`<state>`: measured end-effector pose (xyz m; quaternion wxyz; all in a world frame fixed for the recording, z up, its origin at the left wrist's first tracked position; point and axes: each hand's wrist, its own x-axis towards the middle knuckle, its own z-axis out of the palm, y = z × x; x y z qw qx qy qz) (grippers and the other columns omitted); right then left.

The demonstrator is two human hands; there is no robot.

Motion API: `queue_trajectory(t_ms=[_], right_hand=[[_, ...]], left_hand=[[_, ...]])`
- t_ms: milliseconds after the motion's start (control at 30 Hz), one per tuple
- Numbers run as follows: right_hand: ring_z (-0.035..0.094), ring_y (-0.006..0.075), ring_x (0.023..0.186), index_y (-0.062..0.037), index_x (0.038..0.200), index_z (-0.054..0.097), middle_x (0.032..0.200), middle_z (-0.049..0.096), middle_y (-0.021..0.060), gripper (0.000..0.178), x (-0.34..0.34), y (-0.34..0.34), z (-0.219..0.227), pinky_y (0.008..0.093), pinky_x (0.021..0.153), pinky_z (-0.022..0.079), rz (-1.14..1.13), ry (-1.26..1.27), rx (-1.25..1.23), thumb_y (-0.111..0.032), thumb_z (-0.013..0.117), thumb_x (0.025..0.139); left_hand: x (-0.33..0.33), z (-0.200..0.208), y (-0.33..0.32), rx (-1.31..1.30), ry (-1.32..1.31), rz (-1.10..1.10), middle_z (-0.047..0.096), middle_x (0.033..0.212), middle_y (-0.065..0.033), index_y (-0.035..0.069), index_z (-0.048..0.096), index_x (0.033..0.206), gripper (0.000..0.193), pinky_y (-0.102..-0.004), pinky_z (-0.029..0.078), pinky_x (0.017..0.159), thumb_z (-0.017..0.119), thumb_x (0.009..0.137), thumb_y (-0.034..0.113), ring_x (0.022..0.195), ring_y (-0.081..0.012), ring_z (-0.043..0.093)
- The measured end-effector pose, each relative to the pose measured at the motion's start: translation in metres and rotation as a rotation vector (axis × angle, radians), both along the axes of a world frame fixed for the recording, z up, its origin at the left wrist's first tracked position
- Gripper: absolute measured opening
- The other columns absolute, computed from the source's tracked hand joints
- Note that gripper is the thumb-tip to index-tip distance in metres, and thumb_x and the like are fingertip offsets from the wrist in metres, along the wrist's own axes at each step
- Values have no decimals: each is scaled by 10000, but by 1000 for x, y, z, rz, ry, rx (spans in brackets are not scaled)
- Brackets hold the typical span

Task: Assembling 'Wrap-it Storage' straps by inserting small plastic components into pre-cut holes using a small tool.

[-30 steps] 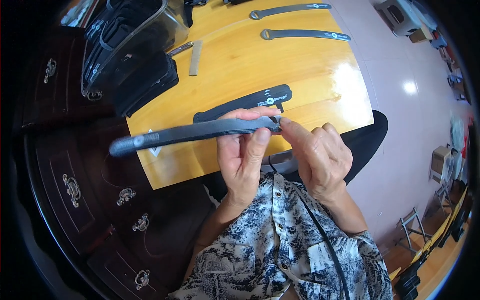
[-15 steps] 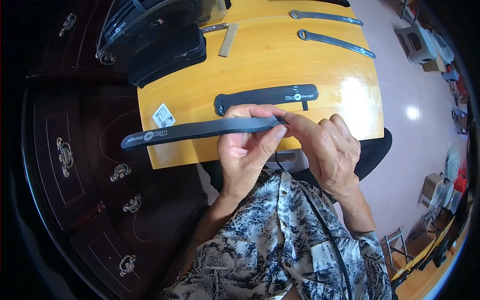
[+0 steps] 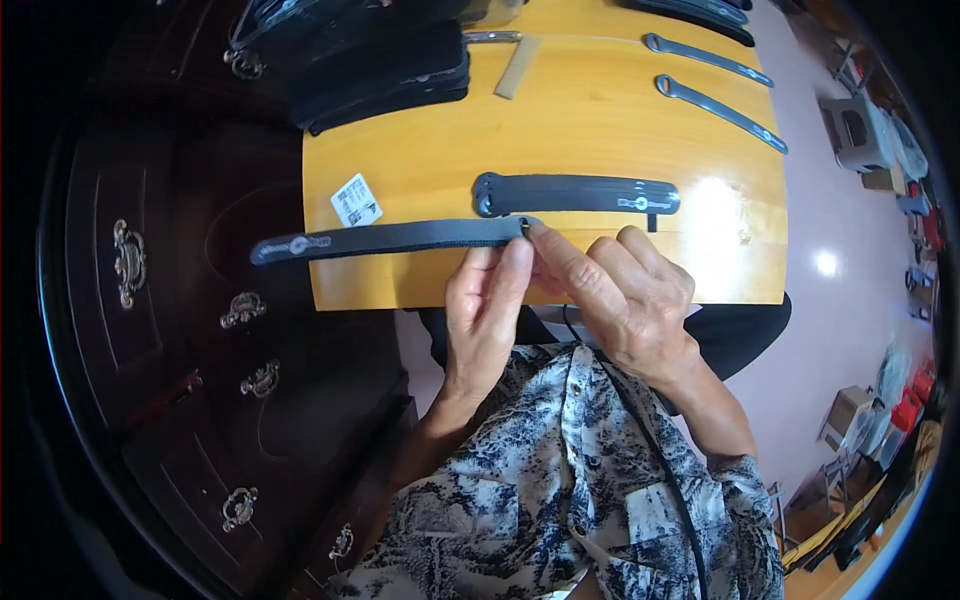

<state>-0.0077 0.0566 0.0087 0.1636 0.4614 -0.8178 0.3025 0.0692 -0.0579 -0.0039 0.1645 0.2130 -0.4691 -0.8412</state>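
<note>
Grey-topped, long, flat fabric strap bundle (image 3: 400, 236) extends past the left edge of the yellow wooden table (image 3: 420, 145); left hand (image 3: 482, 308) pinches its holed end, right hand (image 3: 630, 300) touches there, grip unclear.

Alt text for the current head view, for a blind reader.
A left hand pinches a gray strap near its holed end, the right hand at that end, at a yellow table. Beyond lie a stack of dark straps and a white label, with two loose gray straps at upper right.
</note>
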Motion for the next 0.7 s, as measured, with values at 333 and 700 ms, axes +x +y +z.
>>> queue_trajectory(t_ms=[333, 700], right_hand=[[500, 147, 563, -28, 956, 642, 636, 482, 19, 265, -1, -12, -2, 272, 443, 417, 135, -131, -34, -79, 659, 697], [631, 248, 710, -7, 980, 651, 762, 623, 129, 194, -14, -7, 9, 329, 616, 502, 205, -605, -67, -61, 641, 794]], left_hand=[[7, -22, -11, -386, 34, 0, 589, 776, -48, -33, 553, 1041, 188, -240, 472, 608, 478, 983, 129, 666, -104, 557], [11, -34, -39, -700, 68, -181, 562, 660, -37, -14, 601, 927, 129, -241, 439, 526, 547, 937, 103, 572, -95, 535]])
